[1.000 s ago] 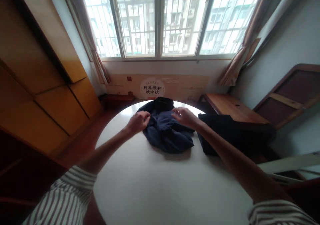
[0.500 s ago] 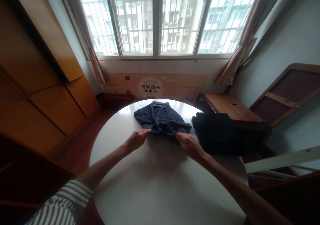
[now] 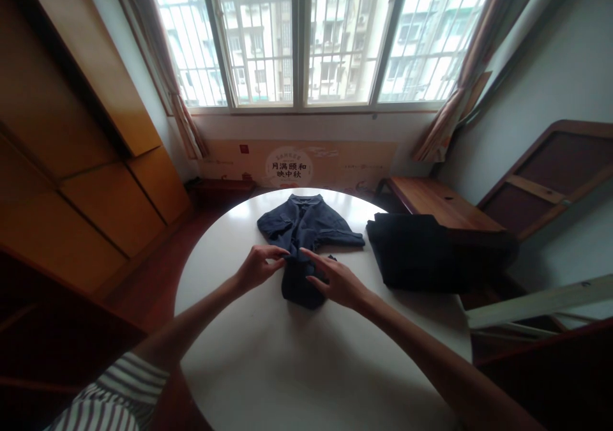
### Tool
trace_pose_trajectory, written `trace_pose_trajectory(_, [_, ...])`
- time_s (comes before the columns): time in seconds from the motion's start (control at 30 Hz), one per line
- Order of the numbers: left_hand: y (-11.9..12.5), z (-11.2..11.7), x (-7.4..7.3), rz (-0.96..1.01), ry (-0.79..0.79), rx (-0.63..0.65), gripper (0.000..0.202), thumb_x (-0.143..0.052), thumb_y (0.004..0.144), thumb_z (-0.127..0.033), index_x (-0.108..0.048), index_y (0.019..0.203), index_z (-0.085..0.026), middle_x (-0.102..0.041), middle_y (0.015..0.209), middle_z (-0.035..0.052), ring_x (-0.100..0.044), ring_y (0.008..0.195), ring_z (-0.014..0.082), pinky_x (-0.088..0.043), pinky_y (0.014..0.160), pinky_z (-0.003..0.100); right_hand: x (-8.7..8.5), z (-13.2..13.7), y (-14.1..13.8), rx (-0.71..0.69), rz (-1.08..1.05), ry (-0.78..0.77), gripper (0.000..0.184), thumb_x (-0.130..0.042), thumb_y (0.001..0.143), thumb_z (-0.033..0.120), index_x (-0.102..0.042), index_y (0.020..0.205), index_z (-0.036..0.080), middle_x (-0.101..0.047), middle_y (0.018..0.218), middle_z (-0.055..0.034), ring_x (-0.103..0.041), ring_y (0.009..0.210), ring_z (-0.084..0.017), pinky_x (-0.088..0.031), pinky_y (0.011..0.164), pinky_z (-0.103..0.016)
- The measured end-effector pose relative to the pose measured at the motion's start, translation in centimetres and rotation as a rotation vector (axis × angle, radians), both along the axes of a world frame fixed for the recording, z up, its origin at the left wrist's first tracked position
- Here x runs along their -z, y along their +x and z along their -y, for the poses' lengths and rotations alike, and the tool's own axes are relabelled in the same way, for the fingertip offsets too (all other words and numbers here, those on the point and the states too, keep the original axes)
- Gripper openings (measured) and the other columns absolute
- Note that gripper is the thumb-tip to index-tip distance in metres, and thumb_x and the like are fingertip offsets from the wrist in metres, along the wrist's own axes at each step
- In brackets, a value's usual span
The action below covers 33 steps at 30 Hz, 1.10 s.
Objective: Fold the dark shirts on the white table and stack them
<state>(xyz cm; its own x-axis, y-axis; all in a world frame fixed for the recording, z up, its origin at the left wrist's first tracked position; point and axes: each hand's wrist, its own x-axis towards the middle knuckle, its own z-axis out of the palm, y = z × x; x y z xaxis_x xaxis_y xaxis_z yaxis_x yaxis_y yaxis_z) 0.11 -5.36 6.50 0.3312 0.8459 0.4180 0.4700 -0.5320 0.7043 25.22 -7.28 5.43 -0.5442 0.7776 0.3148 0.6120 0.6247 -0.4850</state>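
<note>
A dark blue shirt (image 3: 306,230) lies on the round white table (image 3: 306,354), collar toward the window, its lower part bunched into a narrow fold. My left hand (image 3: 256,268) pinches the cloth at the left side of that fold. Fingers stretched out, my right hand (image 3: 335,281) rests on the fold's right side.
A black folded garment (image 3: 414,252) lies at the table's right edge, partly over a wooden bench (image 3: 440,204). Wooden cabinets (image 3: 96,182) stand to the left. A window (image 3: 297,35) with curtains and a printed cardboard panel (image 3: 292,166) are behind the table.
The shirt went from a crumpled heap to lying flat with its collar far. Both hands pulled its hem toward me, then moved together, bunching the lower part into a fold.
</note>
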Motion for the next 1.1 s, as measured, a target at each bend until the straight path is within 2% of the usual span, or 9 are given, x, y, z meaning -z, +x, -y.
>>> trace_pose_trajectory(0.07, [0.2,0.1,-0.5,-0.041,0.033,0.014,0.025,-0.063,0.088,-0.036,-0.077,0.097,-0.017,-0.076,0.089,0.0072,-0.071,0.076,0.0202,-0.057,0.069,0.029,-0.1,-0.7,-0.9,-0.024,0.017,0.055,0.030,-0.051,0.093,0.022,-0.067,0.119,0.019,-0.069,0.088,-0.0080,-0.064,0.073,-0.018,-0.049,0.069,-0.029])
trace_pose_trajectory(0.17, [-1.0,-0.5,-1.3,-0.013,0.058,-0.042,0.029,-0.058,0.091,-0.039,-0.077,0.090,-0.018,-0.076,0.087,0.0073,-0.070,0.078,0.0207,-0.055,0.074,0.030,-1.3,-2.0,-0.5,-0.005,-0.113,0.060,0.028,-0.045,0.094,0.020,-0.072,0.099,0.016,-0.072,0.083,-0.0093,-0.067,0.071,-0.019,-0.051,0.068,-0.029])
trace_pose_trajectory(0.43, [-10.6,-5.0,-1.3,0.139,-0.049,-0.469,0.033,-0.049,0.094,-0.034,-0.067,0.105,-0.008,-0.074,0.089,0.0116,-0.070,0.077,0.0216,-0.057,0.076,0.038,-4.2,-6.3,8.3,0.432,-0.585,-0.054,0.028,-0.049,0.086,0.028,-0.067,0.103,0.013,-0.075,0.081,-0.0091,-0.073,0.075,-0.024,-0.057,0.071,-0.035])
trace_pose_trajectory(0.57, [-11.7,-4.2,-0.1,-0.047,0.031,-0.637,0.036,-0.054,0.087,-0.017,-0.058,0.121,-0.010,-0.065,0.120,0.0190,-0.064,0.101,0.0284,-0.051,0.089,0.047,-2.8,-6.5,10.8,0.564,-0.365,-0.042,0.040,-0.051,0.084,0.024,-0.060,0.122,0.013,-0.072,0.071,-0.0058,-0.070,0.064,-0.022,-0.056,0.067,-0.033])
trace_pose_trajectory(0.67, [-9.5,-1.9,1.4,-0.134,0.030,-0.492,0.030,-0.054,0.089,-0.026,-0.062,0.117,-0.017,-0.065,0.120,0.0131,-0.063,0.105,0.0267,-0.050,0.092,0.042,-1.5,-4.9,9.8,0.489,-0.206,0.062,0.033,-0.050,0.090,0.031,-0.065,0.115,0.015,-0.069,0.074,-0.0055,-0.065,0.061,-0.019,-0.054,0.065,-0.032])
trace_pose_trajectory(0.77, [-6.9,-0.1,3.0,-0.299,-0.074,-0.322,0.045,-0.058,0.088,-0.044,-0.060,0.124,-0.018,-0.069,0.109,0.0116,-0.066,0.096,0.0263,-0.053,0.087,0.039,-0.5,-2.8,7.1,0.200,-0.117,0.042,0.043,-0.056,0.090,0.043,-0.060,0.124,0.017,-0.067,0.086,-0.0067,-0.065,0.072,-0.019,-0.055,0.070,-0.033])
trace_pose_trajectory(0.93, [-4.9,-0.2,3.8,-0.442,-0.011,-0.356,0.030,-0.056,0.087,-0.041,-0.068,0.102,-0.018,-0.067,0.099,0.0102,-0.065,0.089,0.0249,-0.051,0.083,0.035,0.9,-0.9,1.8,-0.028,0.218,0.170,0.061,-0.072,0.080,0.033,-0.052,0.137,0.023,-0.054,0.131,-0.0140,-0.053,0.115,-0.029,-0.046,0.097,-0.044])
trace_pose_trajectory(1.0, [-4.8,-0.5,3.2,-0.436,-0.018,-0.362,0.024,-0.052,0.088,-0.037,-0.066,0.084,-0.018,-0.065,0.084,0.0069,-0.063,0.078,0.0219,-0.049,0.075,0.031,1.1,-1.0,0.6,-0.027,0.339,0.172,0.033,-0.059,0.087,0.017,-0.064,0.120,0.019,-0.060,0.119,-0.0139,-0.055,0.108,-0.027,-0.046,0.093,-0.041])
trace_pose_trajectory(1.1, [-5.6,0.7,1.2,-0.335,-0.106,-0.325,0.028,-0.053,0.088,-0.042,-0.062,0.077,-0.018,-0.061,0.069,0.0017,-0.057,0.065,0.0178,-0.044,0.063,0.026,0.7,-0.9,1.0,-0.066,0.368,0.125,0.029,-0.043,0.088,0.004,-0.069,0.096,0.016,-0.065,0.094,-0.0101,-0.059,0.089,-0.021,-0.046,0.084,-0.034])
